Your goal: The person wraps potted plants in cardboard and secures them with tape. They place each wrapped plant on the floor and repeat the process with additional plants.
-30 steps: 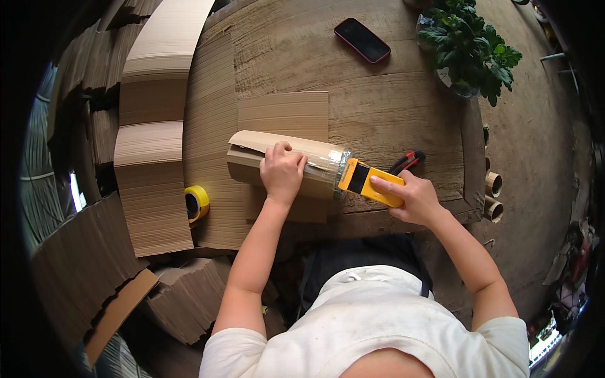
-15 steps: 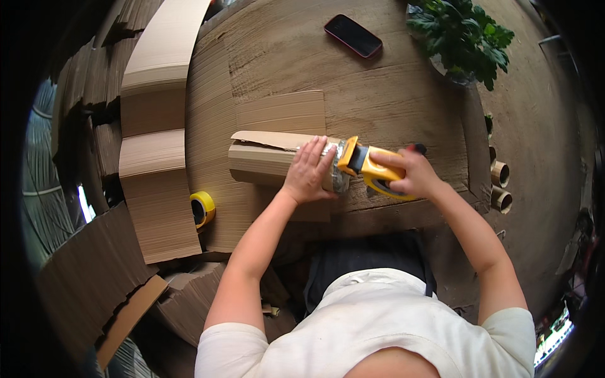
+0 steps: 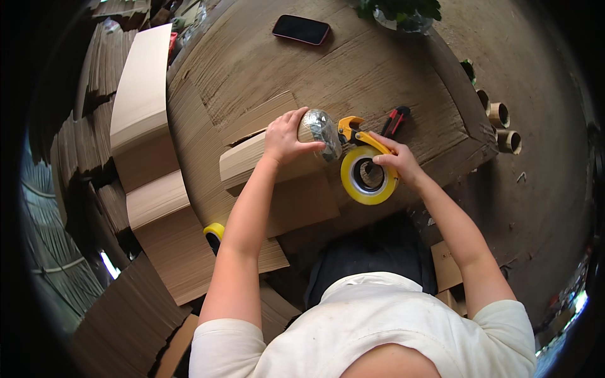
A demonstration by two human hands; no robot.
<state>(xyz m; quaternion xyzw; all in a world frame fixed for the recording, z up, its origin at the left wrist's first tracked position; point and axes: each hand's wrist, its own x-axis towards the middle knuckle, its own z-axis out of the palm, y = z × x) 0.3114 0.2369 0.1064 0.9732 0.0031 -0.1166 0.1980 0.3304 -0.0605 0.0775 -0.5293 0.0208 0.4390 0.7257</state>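
Note:
My left hand is wrapped over the top of a folded cardboard bundle lying on the wooden table. Its thumb and fingers press near the right end, where a shiny, clear-wrapped rounded end sticks out. What the wrapping covers is hard to make out. In my right hand is a yellow tape dispenser with a large roll on it, its head close to the shiny end. Just beyond that hand lies a red and black utility knife. Flat cardboard lies under the bundle.
A phone lies at the table's far side, near a leafy plant. Long creased cardboard sheets run along the left, beside a yellow tape roll. Cardboard tubes stand past the table's right edge.
The dispenser has turned so its roll now faces up, below its head. My left hand has shifted up and left, and the bundle is tilted, its shiny end raised. The view has swung too.

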